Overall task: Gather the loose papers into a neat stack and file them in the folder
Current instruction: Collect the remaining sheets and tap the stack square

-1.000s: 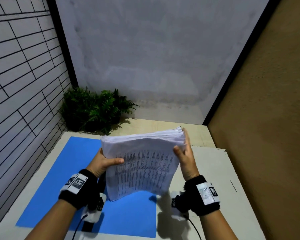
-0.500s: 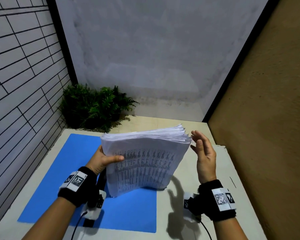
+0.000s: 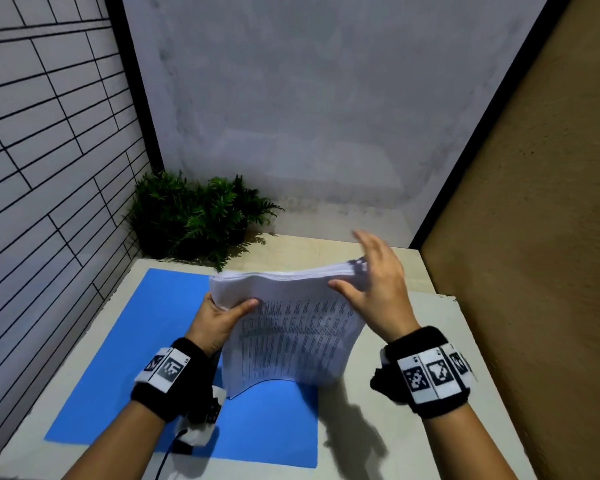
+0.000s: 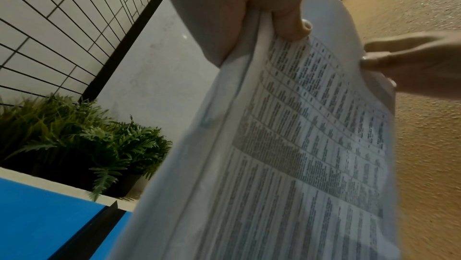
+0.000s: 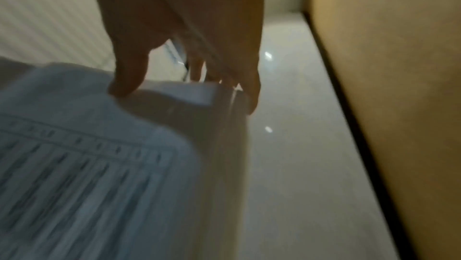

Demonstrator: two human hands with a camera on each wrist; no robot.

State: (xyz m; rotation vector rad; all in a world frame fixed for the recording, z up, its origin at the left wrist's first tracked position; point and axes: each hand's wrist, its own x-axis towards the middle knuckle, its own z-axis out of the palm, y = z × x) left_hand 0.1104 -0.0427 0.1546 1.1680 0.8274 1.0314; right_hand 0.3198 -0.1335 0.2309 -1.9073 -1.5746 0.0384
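A thick stack of printed papers [image 3: 291, 334] stands on its lower edge over the blue folder [image 3: 125, 358], which lies flat on the table. The sheets bow and the top edges are uneven. My left hand [image 3: 219, 313] grips the stack's upper left corner, thumb on the printed front, fingers behind. My right hand [image 3: 378, 282] is at the upper right corner with straight fingers along the side edge and the thumb lying on the front sheet. The left wrist view shows the papers [image 4: 312, 146] close up with my right hand [image 4: 411, 63] at their far edge. The right wrist view of the papers [image 5: 87, 156] is blurred.
A green potted plant [image 3: 194, 213] stands at the table's back left corner, beside the tiled wall. A brown wall [image 3: 534, 237] runs close along the right side. Bare white table [image 3: 413, 358] lies to the right of the folder.
My right hand let go of the stack's right edge, swung out to the right, and has now come back against the upper right corner. The left hand kept its grip.
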